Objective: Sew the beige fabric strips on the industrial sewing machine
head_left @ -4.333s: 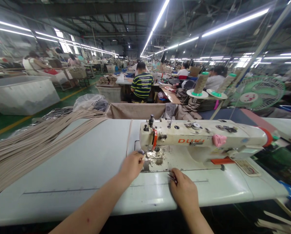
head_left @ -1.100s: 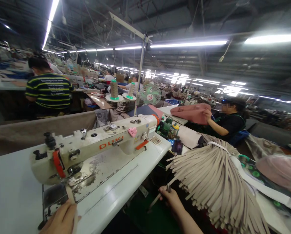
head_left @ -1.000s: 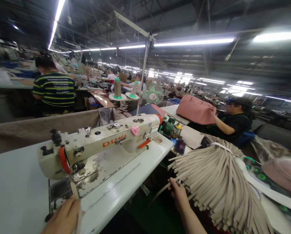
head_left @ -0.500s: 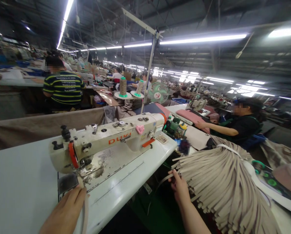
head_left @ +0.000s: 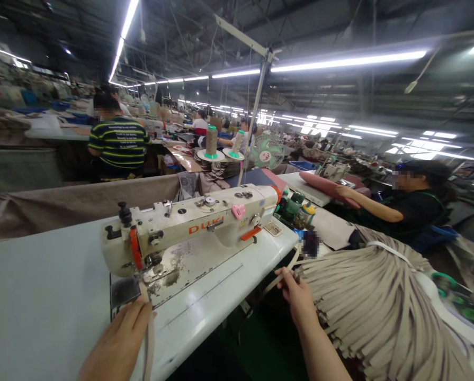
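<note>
At the needle end of a white sewing machine (head_left: 193, 225), my left hand (head_left: 121, 336) presses its closed fingers on a narrow beige strip (head_left: 150, 344). One end of that strip lies by the presser foot, and the rest runs down along the table past my hand. My right hand (head_left: 297, 296) pinches another length of beige strip (head_left: 271, 284) off the table's right edge. Whether the two lengths are one strip is hidden. Beside my right hand lies a large tied bundle of beige strips (head_left: 379, 286), its cut ends fanned toward me.
Two thread cones (head_left: 211, 143) stand behind the machine near a green fan (head_left: 266, 151). Small bottles (head_left: 306, 214) sit beyond the table's right corner. A co-worker (head_left: 415, 206) at the right handles a pink piece (head_left: 328, 188). Another person in a striped shirt (head_left: 119, 140) sits farther back.
The view has turned slightly left. My right hand still pinches its strip, whose upper part now shows rising toward the table corner. The left hand stays by the needle. The co-worker's pink piece is tilted up.
</note>
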Demonstrator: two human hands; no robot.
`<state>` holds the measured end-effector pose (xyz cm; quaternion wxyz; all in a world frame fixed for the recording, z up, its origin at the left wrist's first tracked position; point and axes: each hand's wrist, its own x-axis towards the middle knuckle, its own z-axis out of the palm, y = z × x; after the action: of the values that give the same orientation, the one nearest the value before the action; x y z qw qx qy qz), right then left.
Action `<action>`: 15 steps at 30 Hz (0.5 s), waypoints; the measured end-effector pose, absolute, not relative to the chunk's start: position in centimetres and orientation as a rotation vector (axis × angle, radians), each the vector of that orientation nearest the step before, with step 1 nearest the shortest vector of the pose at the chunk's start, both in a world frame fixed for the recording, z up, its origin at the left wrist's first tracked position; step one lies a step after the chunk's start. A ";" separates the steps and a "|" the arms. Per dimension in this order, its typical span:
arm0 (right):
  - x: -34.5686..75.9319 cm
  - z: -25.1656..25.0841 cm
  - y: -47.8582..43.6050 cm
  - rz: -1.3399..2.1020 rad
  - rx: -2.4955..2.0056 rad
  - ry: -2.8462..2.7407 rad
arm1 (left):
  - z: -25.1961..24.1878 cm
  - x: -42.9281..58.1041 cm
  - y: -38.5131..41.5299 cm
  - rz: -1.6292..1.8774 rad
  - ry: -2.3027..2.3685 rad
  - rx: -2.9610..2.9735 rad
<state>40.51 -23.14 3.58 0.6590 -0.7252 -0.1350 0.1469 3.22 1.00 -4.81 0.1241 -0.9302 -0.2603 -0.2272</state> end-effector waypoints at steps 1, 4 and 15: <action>40.4 3.9 -23.0 0.340 -1.645 -0.322 | -4.6 3.3 0.9 -0.671 -0.758 -2.708; 39.8 4.6 -22.2 0.374 -1.659 -0.386 | -4.0 3.6 0.7 -0.708 -0.734 -2.672; 35.0 5.8 -19.5 0.536 -1.642 -0.728 | -1.9 5.2 -0.2 -0.719 -0.774 -2.562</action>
<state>34.99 -19.46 5.83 0.5922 -0.7060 -0.3129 0.2303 5.20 -0.19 -1.95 0.1842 -0.9087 -0.2744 -0.2550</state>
